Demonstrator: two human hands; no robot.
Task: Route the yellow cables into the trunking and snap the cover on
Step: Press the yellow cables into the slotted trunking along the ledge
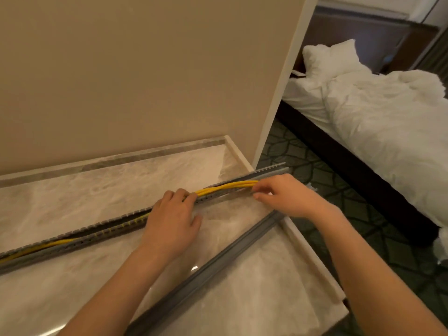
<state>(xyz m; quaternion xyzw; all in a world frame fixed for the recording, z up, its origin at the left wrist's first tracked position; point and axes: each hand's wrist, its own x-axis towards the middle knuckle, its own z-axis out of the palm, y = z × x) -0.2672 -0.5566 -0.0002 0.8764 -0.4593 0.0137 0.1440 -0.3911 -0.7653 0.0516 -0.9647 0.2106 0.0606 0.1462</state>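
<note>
A long grey slotted trunking (72, 241) lies across the marble counter (72, 195) from the lower left to the counter's right edge. Yellow cables (225, 186) run along it, lying inside on the left and arching above its channel between my hands. My left hand (172, 214) rests palm down on the trunking's middle, fingers on the cables. My right hand (278, 194) pinches the cables near the trunking's right end. The grey cover strip (211, 267) lies loose on the counter, angled from near my right wrist to the front edge.
A beige wall (133, 69) rises behind the counter. The counter's right edge drops to patterned carpet (315, 180). A bed with rumpled white bedding (375, 112) stands to the right.
</note>
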